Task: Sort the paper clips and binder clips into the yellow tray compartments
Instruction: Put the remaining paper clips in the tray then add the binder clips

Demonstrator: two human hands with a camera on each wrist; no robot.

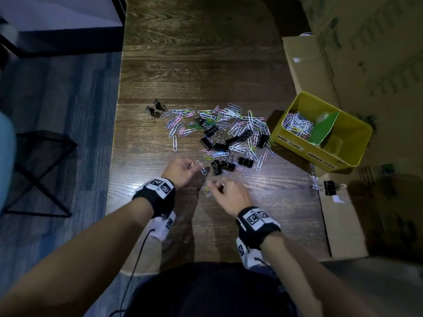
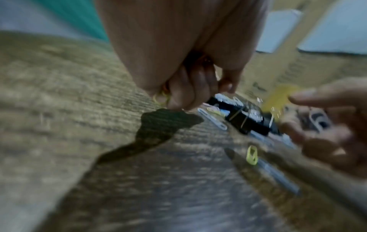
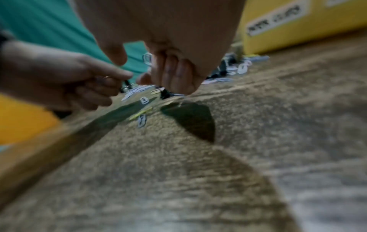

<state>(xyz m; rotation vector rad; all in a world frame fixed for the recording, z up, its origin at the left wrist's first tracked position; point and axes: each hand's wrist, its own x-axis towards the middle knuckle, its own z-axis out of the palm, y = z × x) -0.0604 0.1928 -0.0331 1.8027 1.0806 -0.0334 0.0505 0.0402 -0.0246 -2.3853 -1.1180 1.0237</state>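
Note:
A mixed pile of coloured paper clips [image 1: 229, 124] and black binder clips [image 1: 212, 131] lies mid-table. The yellow tray [image 1: 295, 139] stands to its right; its left compartment holds paper clips [image 1: 297, 124], behind a green divider [image 1: 322, 129]. My left hand [image 1: 191, 167] hovers at the pile's near edge, fingers curled round paper clips; a yellow clip [image 2: 160, 98] peeks from the fist. My right hand [image 1: 216, 186] is just beside it, also curled, pinching a white paper clip [image 3: 147, 58]. A yellow-green clip [image 1: 206, 190] lies under the right hand.
Two binder clips [image 1: 155, 108] lie apart at the pile's far left. A binder clip [image 1: 329, 187] and silver clips [image 1: 314, 183] sit at the right table edge by a cardboard box [image 1: 341, 225]. More boxes [image 1: 304, 65] stand behind the tray. The table's left edge [image 1: 114, 143] drops to the floor.

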